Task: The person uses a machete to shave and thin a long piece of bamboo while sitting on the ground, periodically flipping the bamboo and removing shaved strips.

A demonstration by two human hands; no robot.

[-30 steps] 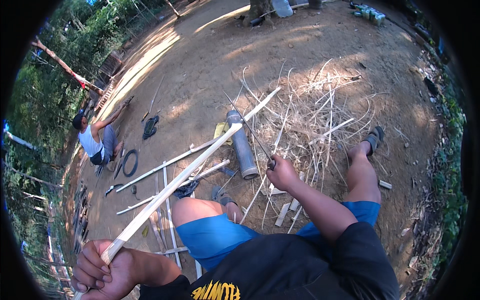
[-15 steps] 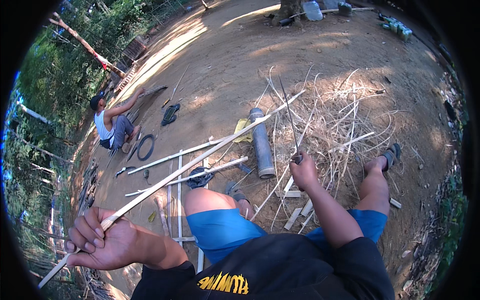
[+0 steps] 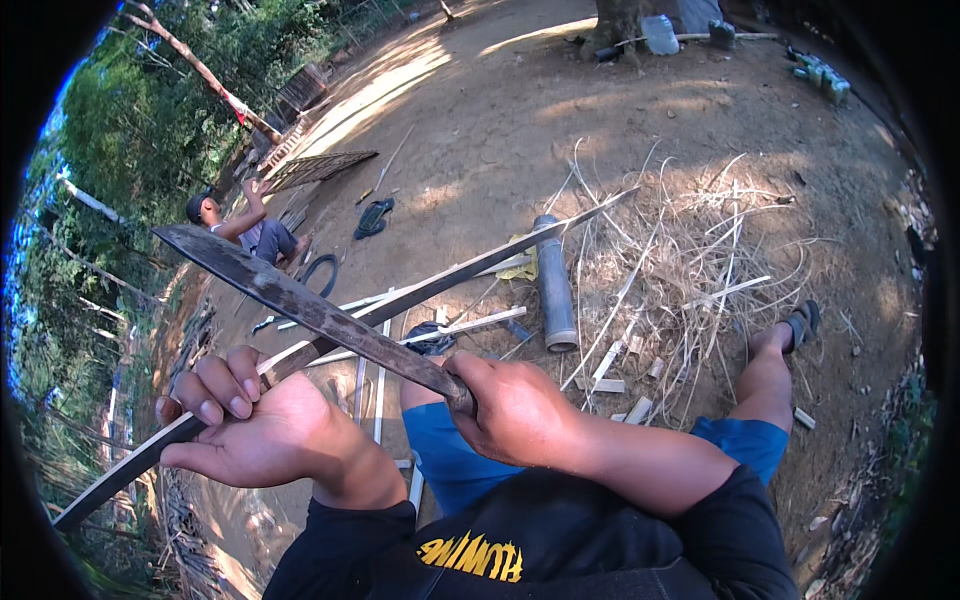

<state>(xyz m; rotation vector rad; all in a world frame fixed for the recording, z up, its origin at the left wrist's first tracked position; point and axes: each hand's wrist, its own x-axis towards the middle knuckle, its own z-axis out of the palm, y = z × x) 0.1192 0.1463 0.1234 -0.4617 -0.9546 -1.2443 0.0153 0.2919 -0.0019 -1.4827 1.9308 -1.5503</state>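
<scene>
My left hand [image 3: 265, 435] is closed around a long, narrow bamboo strip [image 3: 480, 265], pale along one edge and dark on the side. The strip slants from the lower left up to the far middle, above the ground. My right hand [image 3: 520, 410] grips the handle of a machete [image 3: 300, 305], its end hidden in the fist. The wide, dark-stained blade points to the far left and crosses over the strip just past my left fingers. Whether the blade touches the strip I cannot tell.
A grey cylinder [image 3: 556, 290] lies between my feet, near a heap of thin shavings [image 3: 715, 240] and short offcuts [image 3: 605, 385]. Pale strips [image 3: 485, 322] lie beyond my left knee. At far left a crouching person [image 3: 270, 238] holds a slatted panel [image 3: 320, 170].
My right hand has swung left, bringing the machete across the strip. My left hand has come slightly right and up, and the strip shows its dark side. The other person has raised the panel.
</scene>
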